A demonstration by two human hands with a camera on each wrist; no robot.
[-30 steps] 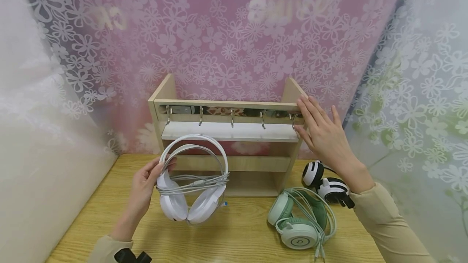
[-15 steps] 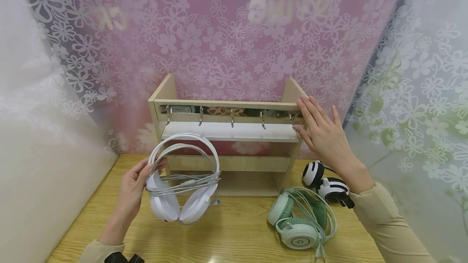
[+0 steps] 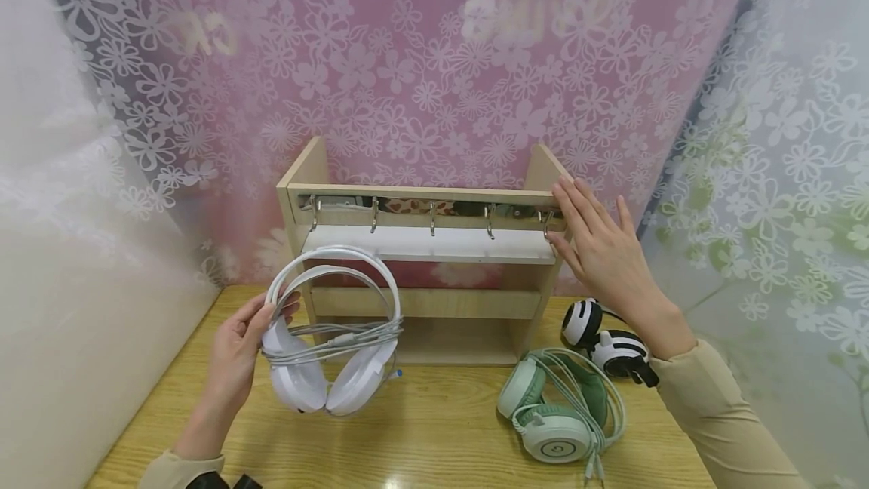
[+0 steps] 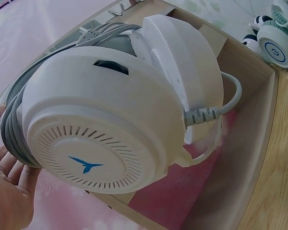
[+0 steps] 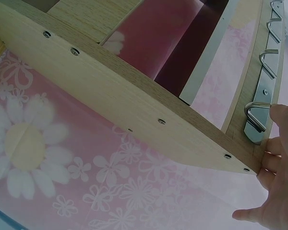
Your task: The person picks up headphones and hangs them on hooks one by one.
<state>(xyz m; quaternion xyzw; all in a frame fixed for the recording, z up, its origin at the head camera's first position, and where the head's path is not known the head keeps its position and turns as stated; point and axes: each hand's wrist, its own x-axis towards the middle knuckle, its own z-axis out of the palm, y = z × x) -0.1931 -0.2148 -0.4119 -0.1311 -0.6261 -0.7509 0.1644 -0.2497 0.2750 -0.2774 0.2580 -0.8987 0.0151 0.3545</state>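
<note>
Fingers of the left hand (image 3: 234,344) grip the side of a white plastic headset (image 3: 356,383) wrapped in grey cable, held over a yellow wood-grain table (image 3: 441,429), hiding the lower left of a pale wooden rack (image 3: 424,303) with metal hooks (image 3: 432,220). Straight fingers of the right hand (image 3: 600,255) rest on its upper right corner; thumb contact with the end hook is hard to judge. Pink flowered sheeting (image 3: 421,59) hangs behind. At right lie a pale green corded headset (image 3: 557,440) and, partly behind the right wrist, a black-and-white headset (image 3: 618,353).
</note>
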